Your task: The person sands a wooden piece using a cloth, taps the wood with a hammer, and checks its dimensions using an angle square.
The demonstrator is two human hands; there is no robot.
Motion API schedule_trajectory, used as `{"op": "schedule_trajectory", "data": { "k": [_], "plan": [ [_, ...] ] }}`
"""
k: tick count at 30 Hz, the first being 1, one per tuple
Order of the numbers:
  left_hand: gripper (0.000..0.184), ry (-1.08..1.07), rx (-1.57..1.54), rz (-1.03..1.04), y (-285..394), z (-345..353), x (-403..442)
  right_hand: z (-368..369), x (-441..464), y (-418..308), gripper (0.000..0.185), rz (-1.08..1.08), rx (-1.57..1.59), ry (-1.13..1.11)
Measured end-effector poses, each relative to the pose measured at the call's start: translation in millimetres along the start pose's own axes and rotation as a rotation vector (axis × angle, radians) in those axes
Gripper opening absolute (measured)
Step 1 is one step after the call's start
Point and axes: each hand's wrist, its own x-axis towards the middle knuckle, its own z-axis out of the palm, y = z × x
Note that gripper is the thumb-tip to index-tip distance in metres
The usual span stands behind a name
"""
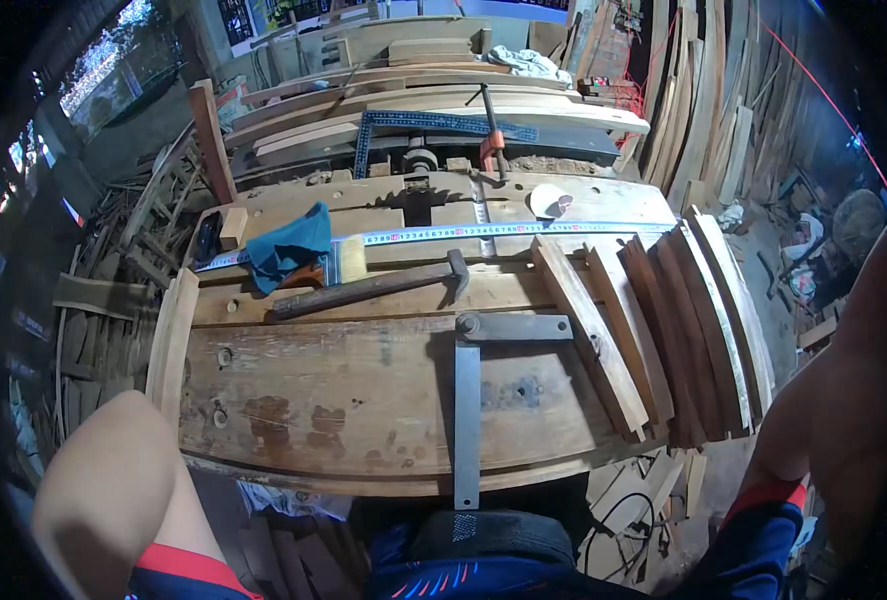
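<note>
Neither of my hands shows; only my bent arms appear at the lower left and right edges. On the wooden workbench (404,400) lies a metal bevel square (467,420), its two arms at about a right angle. A hammer (364,290) rests behind it, beside a brush (350,260) and a blue cloth (294,245). A measuring tape (434,234) stretches across the bench. Several wooden strips (594,340) lie side by side at the right, some pale, some dark. A roll of tape (550,202) sits behind the measuring tape.
A blue framing square (444,119) and an orange clamp (493,148) are at the bench's back, before stacked boards (364,100). One pale strip (172,340) lies at the left edge. Timber (704,100) leans at the back right; scrap wood lies at the left.
</note>
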Motion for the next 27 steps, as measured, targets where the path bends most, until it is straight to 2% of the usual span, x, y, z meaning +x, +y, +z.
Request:
{"op": "schedule_trajectory", "data": {
  "k": [7, 13, 19, 21, 22, 23, 24, 27],
  "plan": [
    [0.049, 0.011, 0.002, 0.01, -1, 3, -3, 1, 20, -4, 0.067, -0.06, -0.035, -0.075],
    [0.049, 0.017, -0.009, 0.026, 1, 1, -3, 21, 43, -23, 0.067, -0.23, -0.069, -0.156],
    [0.049, 0.101, -0.098, 0.029, -3, -7, -12, 74, -18, -56, 0.068, -0.4, -0.015, -0.336],
    [0.049, 0.211, -0.172, 0.025, -9, -10, -22, 92, -53, -65, 0.064, -0.232, -0.062, -0.399],
    [0.049, 0.29, -0.219, 0.011, -13, -9, -27, 97, -60, -65, 0.058, -0.219, -0.136, -0.488],
    [0.049, 0.367, -0.283, -0.018, -20, -6, -34, 110, -77, -65, 0.046, -0.034, -0.052, -0.494],
    [0.049, 0.455, -0.341, -0.043, -30, 0, -40, 118, -88, -54, 0.04, -0.091, -0.075, -0.514],
    [0.049, 0.576, -0.48, -0.291, -77, 45, -61, 147, -126, -43, 0.037, 0.021, -0.167, -0.529]
  ]
}}
